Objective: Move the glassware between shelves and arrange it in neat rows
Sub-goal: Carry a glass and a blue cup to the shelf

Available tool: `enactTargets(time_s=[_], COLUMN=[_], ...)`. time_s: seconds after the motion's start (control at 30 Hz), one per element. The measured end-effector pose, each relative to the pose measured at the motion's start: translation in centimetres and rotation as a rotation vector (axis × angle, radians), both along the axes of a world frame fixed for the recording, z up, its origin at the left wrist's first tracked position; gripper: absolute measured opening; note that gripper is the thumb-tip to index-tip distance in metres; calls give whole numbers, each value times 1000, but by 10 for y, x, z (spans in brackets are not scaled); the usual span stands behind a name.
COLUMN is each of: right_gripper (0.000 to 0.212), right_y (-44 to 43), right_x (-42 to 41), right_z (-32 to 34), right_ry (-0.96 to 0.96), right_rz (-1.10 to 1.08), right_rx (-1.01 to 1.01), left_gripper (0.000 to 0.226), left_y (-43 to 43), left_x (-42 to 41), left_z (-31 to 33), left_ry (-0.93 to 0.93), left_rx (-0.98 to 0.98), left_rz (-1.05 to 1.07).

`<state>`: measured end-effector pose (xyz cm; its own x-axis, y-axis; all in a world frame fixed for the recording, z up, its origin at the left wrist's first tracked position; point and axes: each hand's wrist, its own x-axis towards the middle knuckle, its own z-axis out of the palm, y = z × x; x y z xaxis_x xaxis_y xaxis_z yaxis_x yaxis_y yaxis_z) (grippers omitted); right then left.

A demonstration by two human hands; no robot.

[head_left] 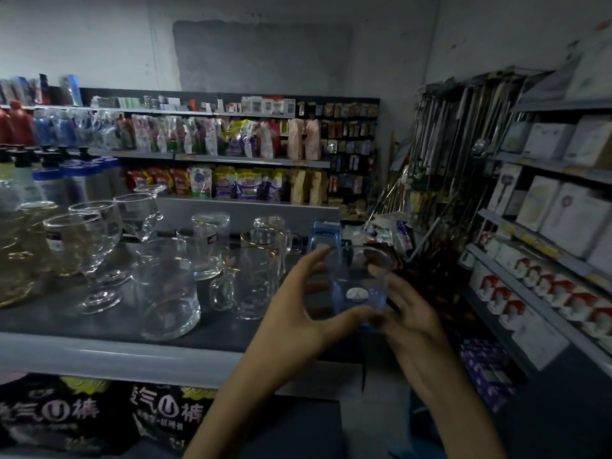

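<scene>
The left hand (298, 303) and right hand (409, 314) curl their grip round a blue-tinted tumbler (359, 288), held above the shelf's (99, 354) right end. Goblets (86, 240), carafes (169, 293) and handled mugs (255, 279) already stand in rough rows. This tumbler is not yet placed.

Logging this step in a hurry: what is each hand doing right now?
Left hand: holding the blue-tinted clear glass tumbler, thumb curled under its bottom edge.
Right hand: holding the same tumbler from the opposite side.
</scene>
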<state>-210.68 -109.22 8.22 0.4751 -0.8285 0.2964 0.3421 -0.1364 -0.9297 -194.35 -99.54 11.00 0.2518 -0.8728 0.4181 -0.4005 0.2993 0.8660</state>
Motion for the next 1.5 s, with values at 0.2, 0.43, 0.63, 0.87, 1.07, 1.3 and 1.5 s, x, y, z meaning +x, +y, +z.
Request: enactTargets(time_s=[0.2, 0.43, 0.63, 0.87, 1.07, 1.3, 1.5], right_gripper=[67, 74, 73, 70, 70, 65, 74], right_y=[-22, -55, -83, -97, -101, -103, -100], right_x=[2, 8, 46, 69, 73, 75, 71], right_z=[4, -2, -9, -7, -12, -22, -25], right_ry=[93, 297, 402, 409, 482, 509, 442], right_rz=[142, 50, -86, -106, -134, -168, -147], right_rx=[-55, -192, -299, -313, -327, -330, -252], left_gripper=[74, 94, 85, 71, 59, 73, 107], left_y=[-23, -54, -87, -107, -109, -112, -110], left_x=[4, 11, 10, 20, 22, 25, 25], left_z=[-4, -5, -10, -9, -9, -20, -24], left_ry=[120, 125, 118, 107, 102, 53, -43], left_rx=[53, 83, 53, 55, 66, 116, 166], left_rz=[96, 173, 316, 417, 403, 414, 425])
